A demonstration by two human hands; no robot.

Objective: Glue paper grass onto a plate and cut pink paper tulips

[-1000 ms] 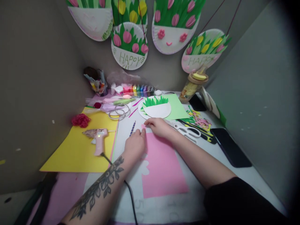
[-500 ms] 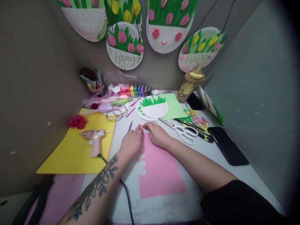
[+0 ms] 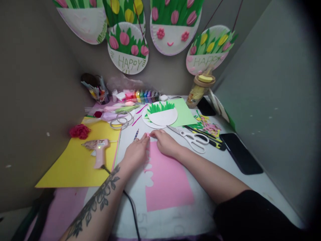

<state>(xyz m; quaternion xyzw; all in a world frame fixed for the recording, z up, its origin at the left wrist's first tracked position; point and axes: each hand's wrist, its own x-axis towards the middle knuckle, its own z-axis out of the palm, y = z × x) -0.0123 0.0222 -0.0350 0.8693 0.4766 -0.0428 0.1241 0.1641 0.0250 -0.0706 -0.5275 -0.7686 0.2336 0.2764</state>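
Observation:
My left hand [image 3: 136, 149] and my right hand [image 3: 164, 142] meet at the middle of the table, fingertips close together. Both pinch a small pink paper piece [image 3: 148, 135], mostly hidden by the fingers. Under and in front of the hands lies a pink paper sheet [image 3: 168, 182] whose left edge has scalloped cut-outs. A dark patterned pen [image 3: 136, 134] lies just beyond my left hand. To the right of my right hand rest white-handled scissors [image 3: 194, 139]. Beyond the fingertips is a white paper plate [image 3: 163, 117] with green paper grass.
On the left, a pink glue gun [image 3: 100, 153] lies on yellow paper [image 3: 62, 167], its cord running under my left forearm. A phone [image 3: 240, 153] lies at right. A lidded cup [image 3: 200, 91] stands at the back. Decorated paper plates [image 3: 129, 62] hang on the wall.
The view has shifted slightly, so everything sits a little further left. Both hands keep their pinch on the small pink piece with barely any movement.

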